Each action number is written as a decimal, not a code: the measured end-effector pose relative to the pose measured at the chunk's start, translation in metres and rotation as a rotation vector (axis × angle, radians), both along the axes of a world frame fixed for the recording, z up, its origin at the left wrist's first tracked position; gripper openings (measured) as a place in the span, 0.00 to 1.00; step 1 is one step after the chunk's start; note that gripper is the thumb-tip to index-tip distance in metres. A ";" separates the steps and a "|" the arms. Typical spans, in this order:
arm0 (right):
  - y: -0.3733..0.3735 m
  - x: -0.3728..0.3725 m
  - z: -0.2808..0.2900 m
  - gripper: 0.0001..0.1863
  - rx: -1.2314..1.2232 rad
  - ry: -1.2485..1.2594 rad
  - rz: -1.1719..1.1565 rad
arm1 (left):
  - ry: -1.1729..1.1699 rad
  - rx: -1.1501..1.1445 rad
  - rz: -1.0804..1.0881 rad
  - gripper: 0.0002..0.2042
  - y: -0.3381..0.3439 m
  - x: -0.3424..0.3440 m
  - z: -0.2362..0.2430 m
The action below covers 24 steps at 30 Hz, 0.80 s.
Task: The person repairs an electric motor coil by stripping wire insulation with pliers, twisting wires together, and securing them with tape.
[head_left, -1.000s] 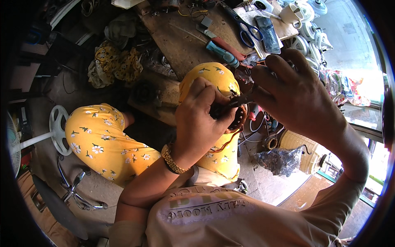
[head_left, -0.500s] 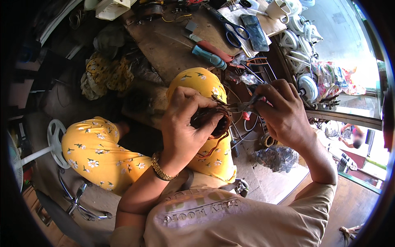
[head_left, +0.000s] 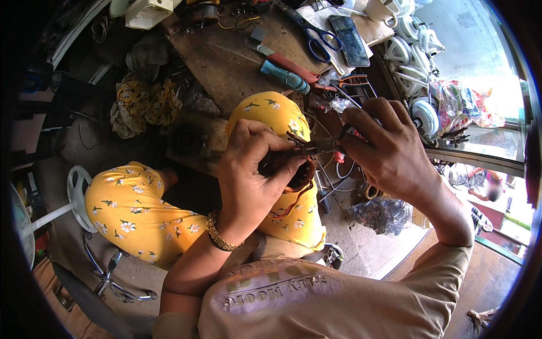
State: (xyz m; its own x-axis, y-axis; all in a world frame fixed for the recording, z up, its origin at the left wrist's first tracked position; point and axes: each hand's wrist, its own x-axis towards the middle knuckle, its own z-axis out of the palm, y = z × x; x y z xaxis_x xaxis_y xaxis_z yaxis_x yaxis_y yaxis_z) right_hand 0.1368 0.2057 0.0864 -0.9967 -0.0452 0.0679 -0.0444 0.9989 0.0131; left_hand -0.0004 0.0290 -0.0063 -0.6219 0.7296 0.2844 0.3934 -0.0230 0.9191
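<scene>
My left hand (head_left: 247, 169) is wrapped round a dark ring-shaped motor stator (head_left: 305, 176) with copper-coloured windings, held above my knee. Red wire leads (head_left: 287, 212) hang from its lower side. In my right hand (head_left: 388, 150) is a pair of pliers (head_left: 323, 146), and the jaws meet the stator's upper edge by my left fingertips. Whether the jaws are closed on a wire there is too small to tell. Fingers hide much of the stator's left side and the plier handles.
Beyond my knees, a wooden work table (head_left: 226, 62) carries blue-handled scissors (head_left: 323, 42), a phone (head_left: 349, 40), a teal-handled tool (head_left: 285, 76) and a mug (head_left: 382, 11). White fan parts (head_left: 409, 53) are stacked at right. A dark plastic bag (head_left: 383, 214) lies on the floor.
The pliers' jaws have come in over the stator's upper edge, and my right hand has shifted slightly left and up. My left hand still holds the stator in nearly the same place.
</scene>
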 end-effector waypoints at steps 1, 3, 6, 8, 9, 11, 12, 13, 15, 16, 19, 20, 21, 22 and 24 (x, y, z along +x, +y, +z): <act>0.000 -0.001 0.001 0.10 0.012 0.011 0.011 | 0.018 -0.006 0.006 0.11 0.000 0.000 0.001; -0.002 -0.002 0.003 0.11 0.038 0.032 0.033 | 0.055 -0.017 0.018 0.11 0.000 0.000 0.003; -0.005 -0.003 0.004 0.11 0.073 0.048 0.037 | 0.119 -0.074 0.001 0.11 -0.003 -0.004 0.014; -0.006 -0.003 0.005 0.11 0.094 0.040 0.041 | 0.170 -0.143 -0.008 0.10 -0.004 -0.006 0.023; -0.006 -0.004 0.005 0.12 0.103 0.039 0.045 | 0.197 -0.179 -0.011 0.10 -0.004 -0.007 0.027; -0.008 -0.004 0.006 0.12 0.098 0.002 0.034 | 0.196 -0.217 -0.021 0.09 -0.005 -0.008 0.034; -0.009 -0.004 0.007 0.13 0.096 -0.016 0.026 | 0.196 -0.235 -0.028 0.09 -0.005 -0.008 0.037; -0.010 -0.005 0.008 0.13 0.105 -0.015 0.032 | 0.207 -0.239 -0.029 0.09 -0.005 -0.008 0.038; -0.011 -0.006 0.010 0.14 0.124 -0.014 0.041 | 0.229 -0.246 -0.032 0.09 -0.004 -0.009 0.038; -0.011 -0.007 0.011 0.14 0.126 -0.016 0.050 | 0.227 -0.235 -0.034 0.09 -0.003 -0.009 0.037; -0.012 -0.009 0.015 0.14 0.153 -0.034 0.072 | 0.247 -0.206 -0.034 0.08 -0.003 -0.008 0.031; -0.012 -0.008 0.016 0.14 0.173 -0.046 0.077 | 0.274 -0.202 -0.029 0.08 -0.004 -0.008 0.030; -0.012 -0.008 0.016 0.14 0.194 -0.059 0.084 | 0.301 -0.197 -0.023 0.08 -0.004 -0.007 0.029; -0.013 -0.007 0.016 0.14 0.206 -0.046 0.091 | 0.282 -0.190 -0.011 0.08 -0.005 -0.005 0.026; -0.012 -0.007 0.015 0.13 0.227 -0.023 0.104 | 0.245 -0.180 0.012 0.08 -0.006 0.001 0.020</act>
State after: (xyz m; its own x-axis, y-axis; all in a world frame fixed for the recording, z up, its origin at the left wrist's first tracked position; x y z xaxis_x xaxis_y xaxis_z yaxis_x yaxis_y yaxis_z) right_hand 0.1298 0.1935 0.1012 -0.9870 -0.1594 0.0218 -0.1499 0.9606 0.2340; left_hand 0.0004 0.0232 0.0141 -0.5595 0.7751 0.2934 0.6029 0.1377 0.7858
